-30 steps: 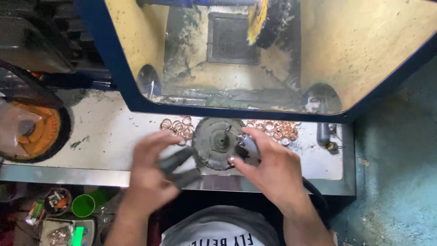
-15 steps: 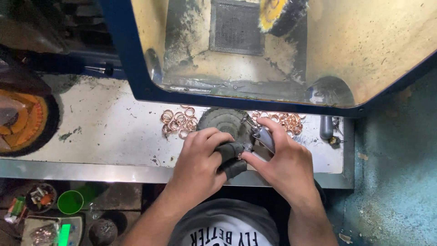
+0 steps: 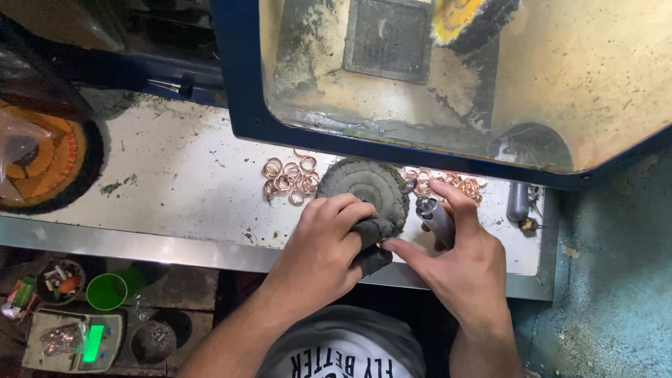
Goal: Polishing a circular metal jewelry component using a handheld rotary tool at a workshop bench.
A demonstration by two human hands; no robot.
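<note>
Head view, inventory. Left hand (image 3: 318, 255) was closed around a dark grey cloth pad (image 3: 371, 241), pressed against the near edge of a round grey fibrous buffing wheel (image 3: 367, 190) lying flat on the stained white metal desk (image 3: 182, 182). Right hand (image 3: 458, 262) — fingers curled about a small silver cylindrical tool (image 3: 435, 215), thumb reaching to the pad. Loose copper-coloured rings (image 3: 288, 176) lay left of the wheel; more (image 3: 455, 183) behind the right hand. Blue-framed polishing cabinet (image 3: 448, 84) stood beyond. Risk, as judged: the pad sat at the desk's front edge — a slack grip could drop it, and a sweeping wrist could scatter rings.
</note>
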